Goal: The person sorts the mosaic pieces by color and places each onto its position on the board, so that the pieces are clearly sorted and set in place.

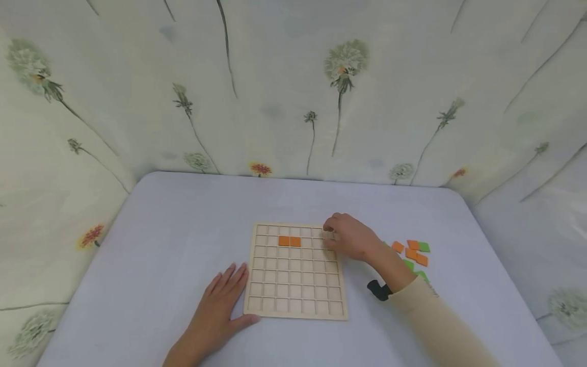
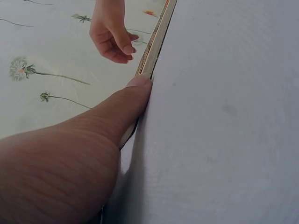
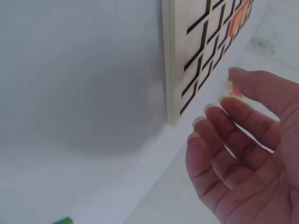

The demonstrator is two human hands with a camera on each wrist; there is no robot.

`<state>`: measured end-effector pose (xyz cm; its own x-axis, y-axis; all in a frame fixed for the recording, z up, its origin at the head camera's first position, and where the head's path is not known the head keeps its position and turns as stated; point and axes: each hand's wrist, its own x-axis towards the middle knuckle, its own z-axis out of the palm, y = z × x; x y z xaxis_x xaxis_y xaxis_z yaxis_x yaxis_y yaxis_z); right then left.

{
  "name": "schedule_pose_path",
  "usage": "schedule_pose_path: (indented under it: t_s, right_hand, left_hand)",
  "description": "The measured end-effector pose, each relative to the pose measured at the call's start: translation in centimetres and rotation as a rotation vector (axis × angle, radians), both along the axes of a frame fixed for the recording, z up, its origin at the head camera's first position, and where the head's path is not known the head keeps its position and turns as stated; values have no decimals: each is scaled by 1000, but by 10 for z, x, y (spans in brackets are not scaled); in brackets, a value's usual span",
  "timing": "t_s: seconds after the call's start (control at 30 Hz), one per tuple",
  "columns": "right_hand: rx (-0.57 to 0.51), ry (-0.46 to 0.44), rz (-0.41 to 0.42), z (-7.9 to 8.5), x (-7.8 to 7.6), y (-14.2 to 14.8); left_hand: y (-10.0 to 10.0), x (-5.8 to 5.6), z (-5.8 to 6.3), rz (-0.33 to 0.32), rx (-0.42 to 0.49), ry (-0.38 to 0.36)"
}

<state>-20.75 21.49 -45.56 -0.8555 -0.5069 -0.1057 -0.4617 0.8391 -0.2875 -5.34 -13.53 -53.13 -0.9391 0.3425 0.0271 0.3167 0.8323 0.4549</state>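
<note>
A light wooden grid board (image 1: 295,278) lies on the table. Two orange square tiles (image 1: 290,241) sit side by side in its second row from the far edge. My left hand (image 1: 220,300) rests flat along the board's left side, fingers spread. In the left wrist view its thumb (image 2: 117,109) touches the board's edge. Above the board's far right corner hovers my right hand (image 1: 352,237). In the right wrist view, the fingers (image 3: 233,135) are loosely bent, the thumb stands apart from them, and no tile shows between them.
Right of the board lie several loose orange tiles (image 1: 397,247) and green tiles (image 1: 424,247), partly hidden by the right forearm. A black object (image 1: 378,290) shows at the right wrist. Flower-patterned cloth (image 1: 275,102) hangs behind the pale table (image 1: 183,219).
</note>
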Motion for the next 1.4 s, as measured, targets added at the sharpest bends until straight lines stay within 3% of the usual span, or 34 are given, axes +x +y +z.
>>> schedule_pose_path:
  t_s: [0.17, 0.37, 0.77, 1.07, 1.4]
  right_hand:
    - [12, 22, -19, 5, 1, 13]
    - [-2, -10, -102, 11, 4, 31]
    - [-55, 12, -180, 5, 16, 77]
    - [-36, -22, -274, -3, 26, 108]
    - [-33, -50, -334, 2, 31, 131]
  left_hand:
    - [-1, 0, -2, 19, -22, -29]
    - [-1, -1, 1, 20, -25, -40]
    - [0, -2, 5, 14, -11, -42]
    - [0, 0, 5, 13, -15, -68]
    - [0, -1, 3, 1, -13, -56]
